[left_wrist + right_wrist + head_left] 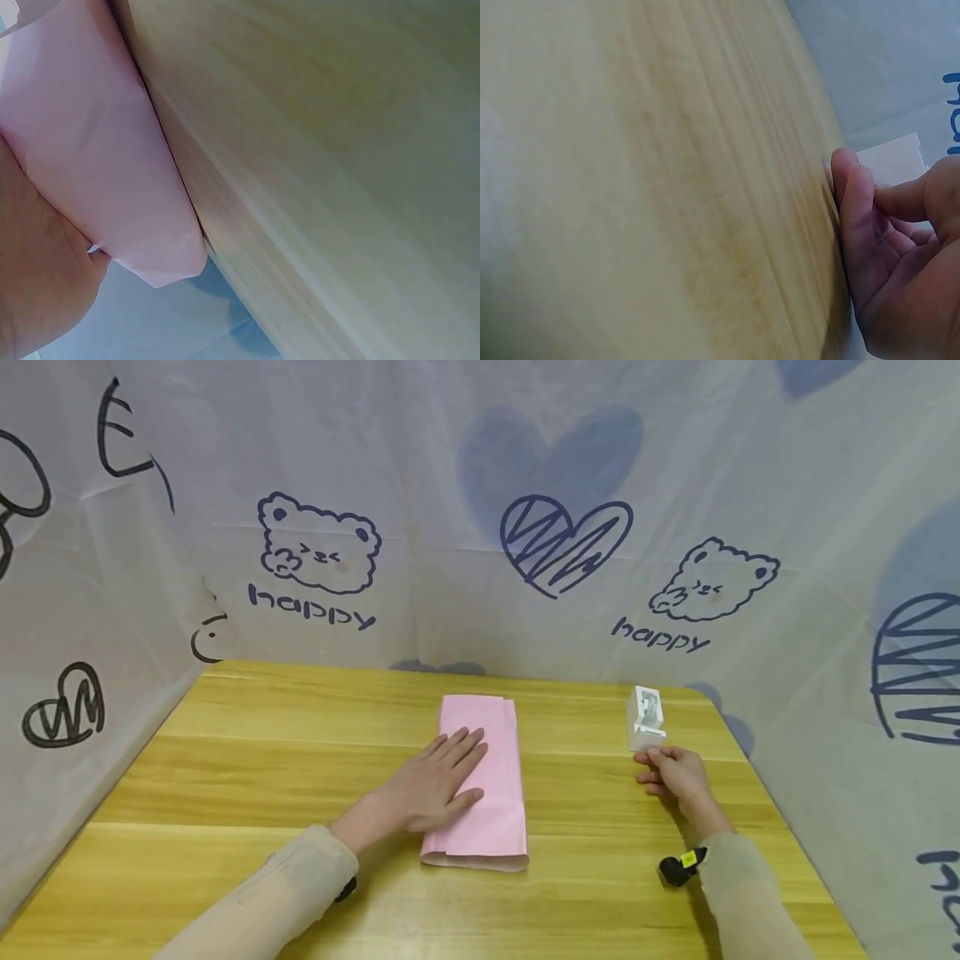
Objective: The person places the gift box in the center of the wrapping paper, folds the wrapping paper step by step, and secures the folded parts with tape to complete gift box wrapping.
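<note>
A pink sheet of paper, folded into a long upright strip, lies on the table. My left hand rests flat on its left side with the fingers spread. In the left wrist view the paper curves up at its fold beside the hand. A small white tape dispenser stands at the back right. My right hand is at its near end. In the right wrist view the thumb meets the index finger in front of the dispenser; I cannot tell what lies between them.
The wood-grain table is bounded by a pale cloth backdrop with bears and hearts at the back and sides. A black wrist camera sits below the right hand, close over the table.
</note>
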A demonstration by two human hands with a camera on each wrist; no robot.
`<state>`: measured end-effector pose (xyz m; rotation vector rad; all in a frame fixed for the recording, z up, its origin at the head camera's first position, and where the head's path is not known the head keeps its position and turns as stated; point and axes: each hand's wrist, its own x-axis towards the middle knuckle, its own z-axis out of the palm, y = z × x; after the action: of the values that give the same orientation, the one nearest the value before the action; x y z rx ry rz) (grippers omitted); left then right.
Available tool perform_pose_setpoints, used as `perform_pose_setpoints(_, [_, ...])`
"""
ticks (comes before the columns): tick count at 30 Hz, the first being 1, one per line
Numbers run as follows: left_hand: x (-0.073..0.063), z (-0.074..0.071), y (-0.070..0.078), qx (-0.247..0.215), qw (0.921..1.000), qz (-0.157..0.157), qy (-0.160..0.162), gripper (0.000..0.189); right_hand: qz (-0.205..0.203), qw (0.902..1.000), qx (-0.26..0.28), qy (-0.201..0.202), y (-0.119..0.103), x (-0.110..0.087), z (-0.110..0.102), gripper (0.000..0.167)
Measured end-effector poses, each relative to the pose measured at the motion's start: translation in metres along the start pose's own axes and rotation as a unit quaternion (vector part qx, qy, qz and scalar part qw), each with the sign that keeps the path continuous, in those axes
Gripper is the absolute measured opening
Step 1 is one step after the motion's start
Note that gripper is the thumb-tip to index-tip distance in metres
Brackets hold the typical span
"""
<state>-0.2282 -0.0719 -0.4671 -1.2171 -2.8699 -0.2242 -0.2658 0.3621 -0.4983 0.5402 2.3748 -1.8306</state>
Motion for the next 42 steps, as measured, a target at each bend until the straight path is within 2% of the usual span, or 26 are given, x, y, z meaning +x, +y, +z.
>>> perform_pose_setpoints(3, [0.0,-0.002,0.001,-0.001,1.0,0.0,-0.002,0.072,-0.003,1.0,0.003,0.001,0.001,-0.001,0.0,0.038])
perform_pose_setpoints(9, [0.0,-0.001,0.001,-0.004,1.0,0.0,-0.001,0.072,-0.015,0.9995,0.017,-0.024,0.004,-0.009,-0.004,0.039])
perform_pose_setpoints(13, [-0.001,-0.001,0.0,-0.002,1.0,-0.003,-0.003,0.072,-0.031,0.9991,-0.006,-0.028,0.0,-0.021,-0.002,0.042])
perform_pose_setpoints(18, [-0.001,0.0,-0.001,0.0,1.0,-0.006,-0.003,0.073,-0.086,0.9937,-0.048,-0.054,-0.011,-0.037,0.012,0.039])
perform_pose_setpoints(22, [0.0,0.0,-0.001,0.001,1.0,-0.007,-0.006,0.073,-0.13,0.986,-0.058,-0.087,-0.023,-0.051,0.033,0.035])
perform_pose_setpoints(24, [0.0,0.0,-0.001,0.001,1.0,-0.005,-0.004,0.072,-0.152,0.9811,-0.055,-0.106,-0.029,-0.056,0.045,0.033])
perform_pose_setpoints(27, [0.0,-0.001,0.0,0.001,1.0,-0.003,-0.003,0.072,-0.192,0.9683,-0.06,-0.149,-0.036,-0.063,0.063,0.029])
perform_pose_setpoints(33, [0.0,-0.002,0.001,-0.003,1.0,-0.002,-0.004,0.072,-0.26,0.9319,-0.118,-0.223,-0.05,-0.071,0.095,0.026])
perform_pose_setpoints(38, [0.0,-0.002,0.001,-0.003,1.0,-0.004,-0.006,0.072,-0.279,0.9138,-0.161,-0.247,-0.062,-0.069,0.118,0.027])
perform_pose_setpoints(42, [0.0,-0.002,0.001,-0.001,0.9999,-0.007,-0.008,0.072,-0.282,0.9037,-0.197,-0.255,-0.07,-0.064,0.131,0.027])
